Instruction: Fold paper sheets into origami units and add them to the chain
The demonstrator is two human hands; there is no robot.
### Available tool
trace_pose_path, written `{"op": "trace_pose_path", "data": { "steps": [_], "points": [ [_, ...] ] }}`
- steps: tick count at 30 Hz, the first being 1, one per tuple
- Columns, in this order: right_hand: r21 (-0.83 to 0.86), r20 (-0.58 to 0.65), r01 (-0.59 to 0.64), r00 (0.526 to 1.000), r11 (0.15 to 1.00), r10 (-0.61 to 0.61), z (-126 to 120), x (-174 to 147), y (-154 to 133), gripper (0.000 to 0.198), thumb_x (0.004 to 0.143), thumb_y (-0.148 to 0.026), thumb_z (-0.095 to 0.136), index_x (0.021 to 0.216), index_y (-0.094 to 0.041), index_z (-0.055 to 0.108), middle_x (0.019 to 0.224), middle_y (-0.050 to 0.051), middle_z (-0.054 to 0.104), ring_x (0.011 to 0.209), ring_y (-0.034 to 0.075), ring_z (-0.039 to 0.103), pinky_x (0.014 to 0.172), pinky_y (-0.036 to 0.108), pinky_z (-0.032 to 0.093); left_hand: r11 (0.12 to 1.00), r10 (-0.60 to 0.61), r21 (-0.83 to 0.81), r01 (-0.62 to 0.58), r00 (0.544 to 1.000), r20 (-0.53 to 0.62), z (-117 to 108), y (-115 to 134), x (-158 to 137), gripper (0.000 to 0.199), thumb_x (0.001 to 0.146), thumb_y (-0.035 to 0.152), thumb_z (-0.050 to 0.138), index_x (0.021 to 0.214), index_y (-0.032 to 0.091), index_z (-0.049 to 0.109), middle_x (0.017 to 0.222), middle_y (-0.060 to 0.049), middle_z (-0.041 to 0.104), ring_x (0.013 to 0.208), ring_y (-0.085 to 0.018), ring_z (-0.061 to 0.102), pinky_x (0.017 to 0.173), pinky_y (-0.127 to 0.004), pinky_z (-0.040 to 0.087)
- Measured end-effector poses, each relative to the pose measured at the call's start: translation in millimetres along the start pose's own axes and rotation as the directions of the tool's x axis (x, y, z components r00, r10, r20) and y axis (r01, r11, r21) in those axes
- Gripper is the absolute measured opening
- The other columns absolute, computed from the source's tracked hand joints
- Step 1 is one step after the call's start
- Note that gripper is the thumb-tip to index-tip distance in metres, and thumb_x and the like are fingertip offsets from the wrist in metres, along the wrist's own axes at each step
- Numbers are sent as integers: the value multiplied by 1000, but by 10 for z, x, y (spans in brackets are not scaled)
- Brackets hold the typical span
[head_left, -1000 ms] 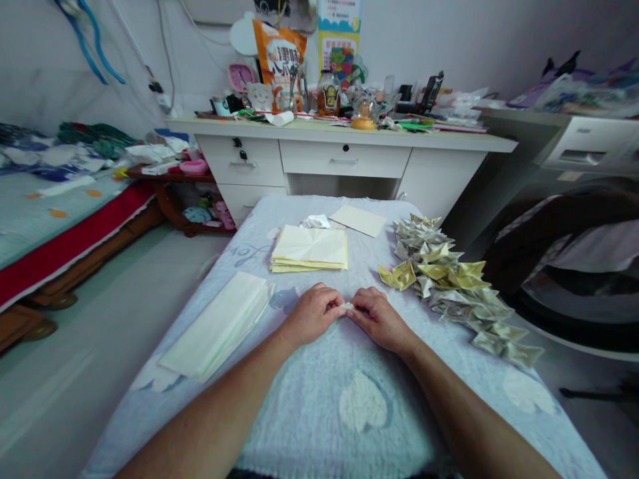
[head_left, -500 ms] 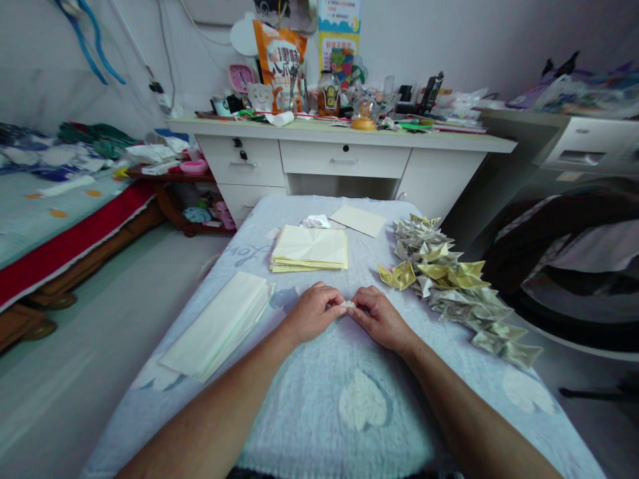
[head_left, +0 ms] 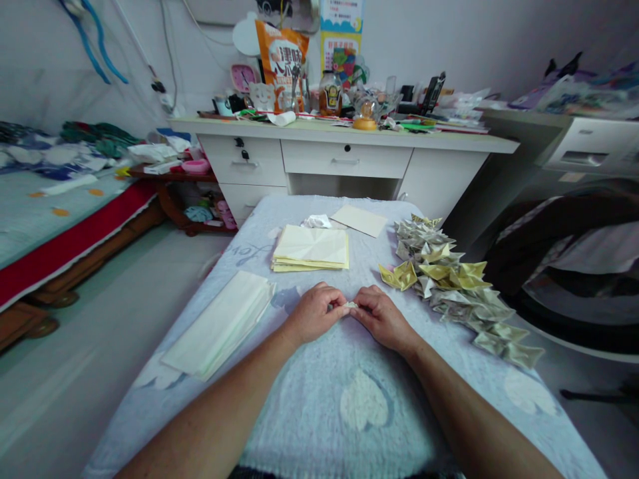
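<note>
My left hand [head_left: 319, 311] and my right hand [head_left: 382, 316] meet over the middle of the cloth-covered table. Between their pinched fingertips is a small piece of folded paper [head_left: 351, 305], mostly hidden by the fingers. A stack of pale yellow paper sheets [head_left: 312, 245] lies just beyond my left hand. Nearer the left edge rests a pile of long folded paper strips [head_left: 219, 326]. To the right of my right hand runs a heap of folded paper ingots [head_left: 459, 293], silvery and gold, with one gold ingot [head_left: 398, 275] at its near left side.
A flat card-like sheet [head_left: 359, 220] and a crumpled white tissue [head_left: 317, 221] lie at the table's far end. Behind stands a white desk [head_left: 344, 159] crowded with jars and packets. A washing machine [head_left: 589, 146] is at right, a bed [head_left: 74, 213] at left.
Both hands keep their pinch on the folded paper with hardly any movement. The whole view has shifted very slightly.
</note>
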State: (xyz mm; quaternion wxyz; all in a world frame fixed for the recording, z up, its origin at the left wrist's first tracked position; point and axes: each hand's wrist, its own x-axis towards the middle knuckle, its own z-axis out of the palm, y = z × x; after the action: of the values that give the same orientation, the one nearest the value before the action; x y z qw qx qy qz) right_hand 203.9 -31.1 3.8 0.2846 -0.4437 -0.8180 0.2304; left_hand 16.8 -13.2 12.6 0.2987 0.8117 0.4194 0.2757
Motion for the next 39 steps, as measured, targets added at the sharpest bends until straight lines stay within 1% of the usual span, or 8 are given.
{"op": "trace_pose_path", "data": {
  "steps": [7,10,13,18,22,30,34,39],
  "points": [
    [5,4,-21,1000,1000,21,39,-13,49,22,91,-31,53,75,-18,61,73,2,56,76,17,49,72,30,34,998,16,-60,-19,999,-40,10,-30,14,7,80,24,62,75,18,64,77,0,64,82,-16,56,76,-26,41],
    [51,-51,-48,997,998,50,37,-19,38,13,89,-29,55,89,-19,63,79,2,59,79,18,50,74,31,35,999,18,-48,-21,998,-65,10,-53,21,6,79,24,63,77,18,65,78,0,64,82,-16,56,76,-26,41],
    [87,-126,-75,988,993,86,32,-20,34,14,86,-27,58,97,-19,60,82,2,61,81,18,51,75,31,37,999,5,-53,-9,998,-68,15,-64,23,7,79,24,62,77,18,63,77,0,64,79,-15,56,73,-25,41],
    [144,-120,-87,987,986,105,48,-10,44,8,86,-25,56,84,-18,58,77,2,57,74,15,52,68,28,39,993,-59,-99,57,998,-17,19,-28,10,9,83,25,56,81,18,60,71,3,60,64,-11,54,61,-22,39],
    [169,-109,-87,988,982,107,53,-4,41,6,85,-24,56,85,-18,58,76,1,55,70,14,51,64,26,40,987,-61,-149,61,998,-1,17,0,4,6,82,21,55,87,18,59,67,5,56,56,-9,50,56,-20,36],
    [188,-127,-36,990,982,61,60,-2,40,3,84,-20,56,85,-19,59,76,1,55,69,13,51,63,24,41,987,-7,-159,6,1000,-7,37,-30,20,5,82,19,54,79,18,58,70,3,56,66,-11,50,62,-21,38],
    [174,-114,-15,993,985,35,46,-1,28,9,87,-25,56,83,-19,61,75,1,57,69,12,52,63,24,40,987,22,-156,-26,999,-30,36,-41,22,9,83,19,52,77,17,58,74,2,57,73,-12,53,67,-22,39],
    [162,-110,-28,993,986,46,54,-6,29,10,88,-23,56,81,-19,61,75,1,58,68,12,53,62,24,40,988,0,-152,-5,1000,-29,45,-38,18,8,82,19,52,76,18,56,71,2,56,71,-12,52,64,-22,38]
  ]
}}
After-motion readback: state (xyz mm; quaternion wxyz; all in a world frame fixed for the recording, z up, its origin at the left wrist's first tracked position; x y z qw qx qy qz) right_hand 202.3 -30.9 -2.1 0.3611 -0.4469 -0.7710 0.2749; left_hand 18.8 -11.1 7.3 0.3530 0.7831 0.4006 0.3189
